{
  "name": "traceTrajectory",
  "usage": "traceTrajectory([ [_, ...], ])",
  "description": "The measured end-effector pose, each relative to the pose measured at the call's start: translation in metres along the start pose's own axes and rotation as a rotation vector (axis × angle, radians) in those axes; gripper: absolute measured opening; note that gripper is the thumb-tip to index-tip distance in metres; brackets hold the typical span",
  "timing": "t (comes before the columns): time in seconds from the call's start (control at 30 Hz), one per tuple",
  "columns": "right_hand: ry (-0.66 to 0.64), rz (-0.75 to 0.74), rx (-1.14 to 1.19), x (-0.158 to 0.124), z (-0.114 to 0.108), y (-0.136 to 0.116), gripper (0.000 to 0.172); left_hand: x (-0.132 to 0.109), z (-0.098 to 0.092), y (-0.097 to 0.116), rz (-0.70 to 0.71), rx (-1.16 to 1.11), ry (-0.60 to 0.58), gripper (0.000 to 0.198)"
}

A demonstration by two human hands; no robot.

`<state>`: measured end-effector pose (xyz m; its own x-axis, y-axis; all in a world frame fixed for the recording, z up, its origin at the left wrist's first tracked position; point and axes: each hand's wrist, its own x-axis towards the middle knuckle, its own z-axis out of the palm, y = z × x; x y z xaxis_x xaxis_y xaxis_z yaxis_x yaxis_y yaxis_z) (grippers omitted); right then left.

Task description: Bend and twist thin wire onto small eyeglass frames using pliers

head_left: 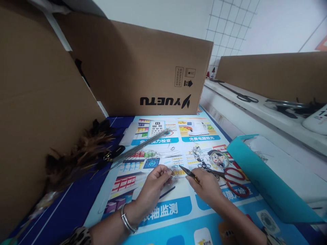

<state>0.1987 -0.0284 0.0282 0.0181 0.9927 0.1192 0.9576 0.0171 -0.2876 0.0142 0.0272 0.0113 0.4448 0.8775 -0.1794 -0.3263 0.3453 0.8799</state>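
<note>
My left hand [157, 182], a silver bangle on its wrist, is closed in a pinch on a small tangled piece of thin wire [174, 177]. Its exact shape is too fine to make out. My right hand [205, 185] grips needle-nose pliers [188, 172], whose dark tip points left, close to the wire piece. Whether the jaws touch the wire I cannot tell. Just right of my right hand lie scissors with red handles [236, 180]. Beyond them is a cluster of small dark wire loops [200, 160]. A bundle of long straight wires [143, 146] lies past my left hand.
A printed blue-and-white sheet [176, 229] covers the table. Brown feathers [79, 154] lie at left, beside a tall cardboard panel [143, 68]. At right stands a turquoise open box [265, 180] with wire bits inside. Black scissors [242, 96] rest on the white ledge [260, 109].
</note>
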Motion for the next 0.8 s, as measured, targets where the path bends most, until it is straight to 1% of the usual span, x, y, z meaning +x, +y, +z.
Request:
traceTrajectory([
  [0.27, -0.018, 0.003, -0.025, -0.0005, -0.0018, -0.0034, 0.027, -0.0014, 0.0013, 0.0012, -0.005, 0.003, 0.004, 0.017],
  [0.5, -0.023, 0.009, -0.021, -0.0012, -0.0023, -0.0042, 0.026, 0.0004, -0.0004, -0.0011, 0.017, 0.002, 0.047, 0.017],
  [0.8, -0.028, -0.020, 0.053, -0.0028, -0.0023, -0.0056, 0.026, 0.0015, -0.0009, -0.0022, 0.036, 0.029, 0.077, 0.017],
])
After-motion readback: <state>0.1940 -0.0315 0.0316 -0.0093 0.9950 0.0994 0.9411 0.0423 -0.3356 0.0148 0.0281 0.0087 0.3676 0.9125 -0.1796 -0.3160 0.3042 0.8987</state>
